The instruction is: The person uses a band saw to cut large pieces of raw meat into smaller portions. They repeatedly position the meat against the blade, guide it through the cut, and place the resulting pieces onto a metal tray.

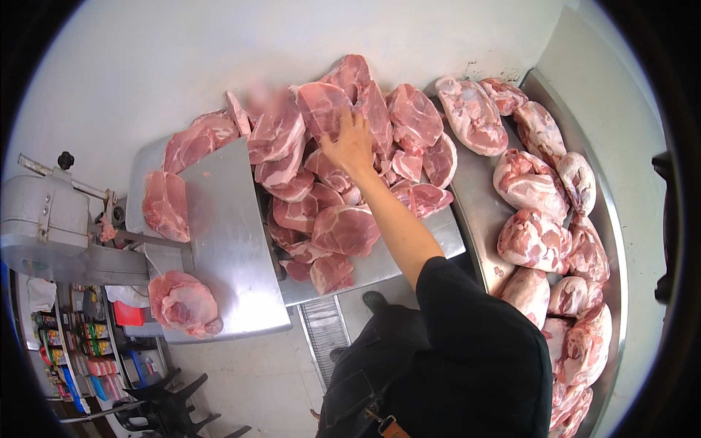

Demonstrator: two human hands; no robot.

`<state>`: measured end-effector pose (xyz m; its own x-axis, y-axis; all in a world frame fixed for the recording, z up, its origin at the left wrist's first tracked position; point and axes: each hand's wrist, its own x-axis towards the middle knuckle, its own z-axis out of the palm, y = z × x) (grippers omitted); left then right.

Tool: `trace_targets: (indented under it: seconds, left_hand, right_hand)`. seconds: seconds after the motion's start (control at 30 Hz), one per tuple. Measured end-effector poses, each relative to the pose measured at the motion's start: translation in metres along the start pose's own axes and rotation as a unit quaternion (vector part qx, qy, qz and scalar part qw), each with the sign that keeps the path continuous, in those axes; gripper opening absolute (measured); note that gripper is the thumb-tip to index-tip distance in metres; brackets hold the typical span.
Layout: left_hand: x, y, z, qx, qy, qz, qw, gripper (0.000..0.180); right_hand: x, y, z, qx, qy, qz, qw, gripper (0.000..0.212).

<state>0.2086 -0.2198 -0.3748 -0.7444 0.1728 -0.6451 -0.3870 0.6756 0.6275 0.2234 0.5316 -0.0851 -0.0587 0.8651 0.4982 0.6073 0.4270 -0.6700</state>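
Observation:
My right hand (350, 146) reaches over a heap of cut raw meat, thumb and fingers spread. Its fingertips touch the lower right part of a thick meat slab (319, 102) at the top of the heap. More slices lie below, among them a broad round slice (345, 230) with a pale fat edge. Of my left hand, only a small bit of skin (315, 414) may show beside my dark clothing at the lower edge; its fingers are hidden.
On the left stands a grey meat saw (51, 223) with a steel table (230, 226). One meat piece (166, 206) lies by its blade, another (182, 303) nearer me. Large uncut joints (537, 241) fill a steel counter at right. Below left are a black chair base (171, 405) and shelves.

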Motion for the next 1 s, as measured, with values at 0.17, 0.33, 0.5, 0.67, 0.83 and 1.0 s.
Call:
trace_targets:
  seconds: [0.17, 0.33, 0.5, 0.67, 0.83, 1.0]
  left_hand:
    - [0.002, 0.012, 0.011, -0.012, 0.006, -0.003, 1.000, 0.120]
    - [-0.001, 0.013, 0.012, -0.022, 0.012, -0.007, 1.000, 0.120]
    - [-0.020, -0.005, -0.004, -0.048, 0.026, -0.011, 0.998, 0.120]
    - [-0.016, -0.011, -0.021, -0.079, 0.012, 0.026, 0.996, 0.121]
    - [-0.035, -0.039, -0.012, -0.005, 0.002, 0.022, 1.000, 0.123]
    - [-0.007, -0.002, -0.011, 0.115, 0.015, 0.076, 0.990, 0.113]
  right_hand:
    - [0.033, 0.056, -0.007, -0.025, -0.017, 0.142, 0.989, 0.096]
    - [0.096, 0.080, 0.001, -0.048, -0.162, 0.183, 0.968, 0.115]
    - [0.132, 0.091, 0.006, -0.113, -0.137, 0.189, 0.966, 0.109]
    - [0.193, 0.194, -0.038, -0.185, -0.304, 0.153, 0.922, 0.078]
    - [0.125, 0.197, -0.052, 0.176, -0.222, 0.227, 0.932, 0.062]
    - [-0.014, 0.209, -0.140, 0.545, -0.085, 0.345, 0.759, 0.052]
